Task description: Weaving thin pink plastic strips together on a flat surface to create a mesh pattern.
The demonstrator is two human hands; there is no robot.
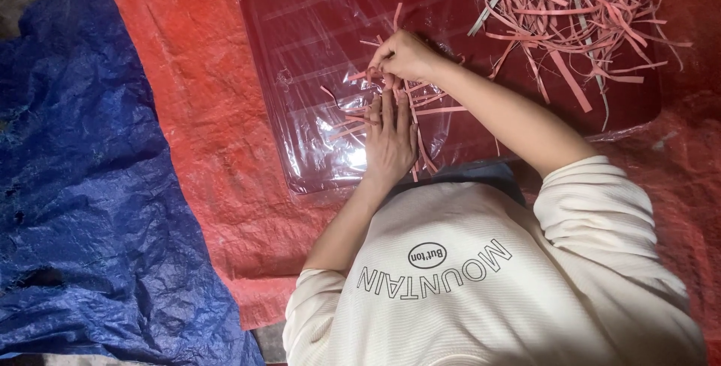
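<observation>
We see the strips (pixel 390 107) at the centre of the frame: thin, flat ribbons of pale pink paper, some straight, some curling, lying in a loose fan on a clear plastic sheet (pixel 323 51). The sheet is glossy and wrinkled, catching white glare near its lower left corner, and it covers a dark red tray (pixel 638 103) with rounded corners that fills the upper middle of the frame.

Our right hand (pixel 405 57) sits just above the centre, fingers (pixel 381 68) bunched together and pinched on the upper ends of a few strips. Our left hand (pixel 389 139) lies flat just below it, palm down on the sheet, fingers (pixel 387 111) straight and nearly side by side, pressing on the strips beneath; it grips nothing. The two hands are almost touching.

In the upper right of the frame a far bigger pile (pixel 571 6) of the same pink strips lies tangled on the tray, with a few greyish ones mixed in, several trailing toward the lower right edge of the tray.

Under the tray is an orange-red tarp (pixel 203 111), coarse and creased, running from the upper middle down to the lower middle. A crumpled blue tarp (pixel 82 208) fills the left side. A cream sweater (pixel 488 291) with rolled sleeves takes up the lower right.
</observation>
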